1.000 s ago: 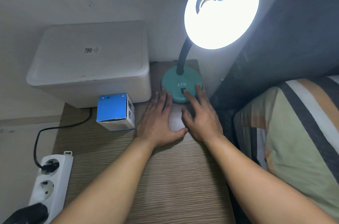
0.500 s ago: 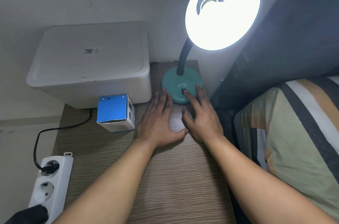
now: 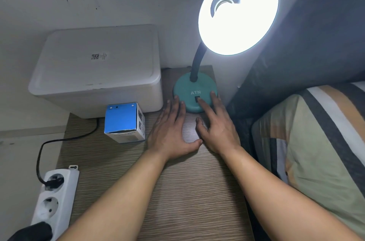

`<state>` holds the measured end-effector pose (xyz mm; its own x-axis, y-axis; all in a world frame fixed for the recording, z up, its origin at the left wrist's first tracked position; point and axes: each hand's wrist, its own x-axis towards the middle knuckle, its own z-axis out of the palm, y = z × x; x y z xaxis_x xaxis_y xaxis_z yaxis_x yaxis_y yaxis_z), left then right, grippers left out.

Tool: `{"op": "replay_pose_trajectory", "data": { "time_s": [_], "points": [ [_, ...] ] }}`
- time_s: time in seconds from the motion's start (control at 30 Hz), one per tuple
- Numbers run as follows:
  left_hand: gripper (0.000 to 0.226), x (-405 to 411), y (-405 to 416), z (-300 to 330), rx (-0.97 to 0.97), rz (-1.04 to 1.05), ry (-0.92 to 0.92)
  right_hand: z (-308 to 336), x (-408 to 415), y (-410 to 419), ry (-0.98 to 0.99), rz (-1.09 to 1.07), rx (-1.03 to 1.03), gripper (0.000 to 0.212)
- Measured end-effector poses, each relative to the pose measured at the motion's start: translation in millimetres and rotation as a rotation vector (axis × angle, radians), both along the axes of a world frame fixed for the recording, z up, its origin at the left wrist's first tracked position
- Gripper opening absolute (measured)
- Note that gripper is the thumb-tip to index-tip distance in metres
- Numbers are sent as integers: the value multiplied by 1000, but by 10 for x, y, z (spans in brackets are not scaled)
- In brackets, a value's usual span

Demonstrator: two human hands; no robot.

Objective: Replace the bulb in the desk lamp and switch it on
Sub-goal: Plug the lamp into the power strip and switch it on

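One desk lamp point(image 3: 195, 94) stands at the far right corner of the wooden table point(image 3: 177, 201), close to the wall. Its round teal base carries the letters ATN and one small dark switch point(image 3: 197, 99); a single dark bendable neck point(image 3: 197, 61) rises from the base to one round shade point(image 3: 238, 11), which glows bright white and faces the camera. The glare washes out the inside of the shade, so the bulb itself cannot be made out, only a socket-like opening near its top.

Two bare hands lie in front of the base. The right hand point(image 3: 217, 128) has its fingers straight and spread apart: one fingertip touches the switch, another rests on the right edge of the base, and the thumb points inward on the table. The left hand point(image 3: 171, 132) lies flat on the table with its fingers straight and close together, their tips touching the base's left edge; its thumb reaches toward the right hand. Neither hand holds anything.

Just left of the left hand stands one small blue and white carton point(image 3: 124, 122). Behind it sits one large white lidded box point(image 3: 98, 71) with a small printed code on top. One black cable point(image 3: 59, 140) runs from behind the carton down to one white power strip point(image 3: 55, 197) at the table's left edge, where two plugs are in and one socket shows free. To the right lies striped bedding point(image 3: 316, 152) below a dark padded panel point(image 3: 316, 39).
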<state>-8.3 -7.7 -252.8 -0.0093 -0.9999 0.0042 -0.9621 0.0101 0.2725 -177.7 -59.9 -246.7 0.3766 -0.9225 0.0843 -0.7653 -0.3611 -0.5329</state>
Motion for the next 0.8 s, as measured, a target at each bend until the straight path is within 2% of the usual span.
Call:
{"op": "replay_pose_trajectory", "data": {
  "time_s": [0.8],
  "points": [
    [123,-3,6,24,27,7,4,178,71,-74,32,-2,87,67]
  ]
}}
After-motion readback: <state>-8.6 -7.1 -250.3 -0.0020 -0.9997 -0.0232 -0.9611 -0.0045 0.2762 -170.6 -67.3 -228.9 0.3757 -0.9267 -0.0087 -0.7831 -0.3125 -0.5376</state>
